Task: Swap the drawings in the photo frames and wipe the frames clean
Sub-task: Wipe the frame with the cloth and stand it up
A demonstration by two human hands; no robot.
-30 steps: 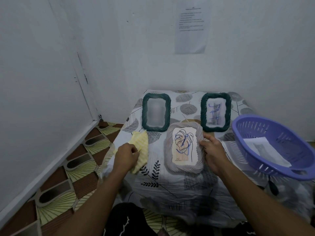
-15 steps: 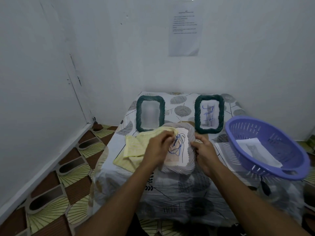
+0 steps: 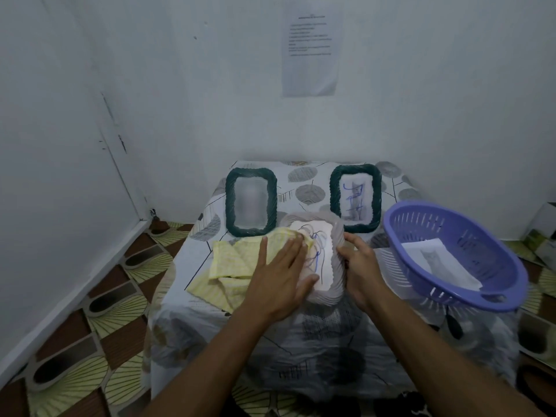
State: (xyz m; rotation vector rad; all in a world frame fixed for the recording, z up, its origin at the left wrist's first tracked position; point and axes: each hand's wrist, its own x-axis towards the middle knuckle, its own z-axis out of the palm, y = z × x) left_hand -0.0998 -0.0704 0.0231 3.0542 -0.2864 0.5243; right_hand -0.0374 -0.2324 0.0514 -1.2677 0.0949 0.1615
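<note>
A grey wavy-edged photo frame [image 3: 336, 284] lies on the small covered table [image 3: 316, 341], holding a drawing [image 3: 323, 260] with blue and dark lines. My left hand [image 3: 278, 278] lies flat, fingers spread, pressing a yellow cloth [image 3: 231, 260] onto the frame's left part. My right hand [image 3: 359, 269] grips the frame's right edge. Two dark green frames stand behind: the left one [image 3: 251, 203] with a pale blurred picture, the right one [image 3: 355, 197] with a cat sketch marked in blue.
A purple plastic basket [image 3: 457, 254] sits at the table's right, overhanging the edge, with a cat drawing on paper [image 3: 436, 263] inside. White walls close in at the left and back; a printed sheet [image 3: 311, 49] hangs on the back wall. Patterned floor surrounds the table.
My left hand carried the yellow cloth from the table's left edge onto the grey frame and flattened out on it. The right hand stayed on the frame's right edge.
</note>
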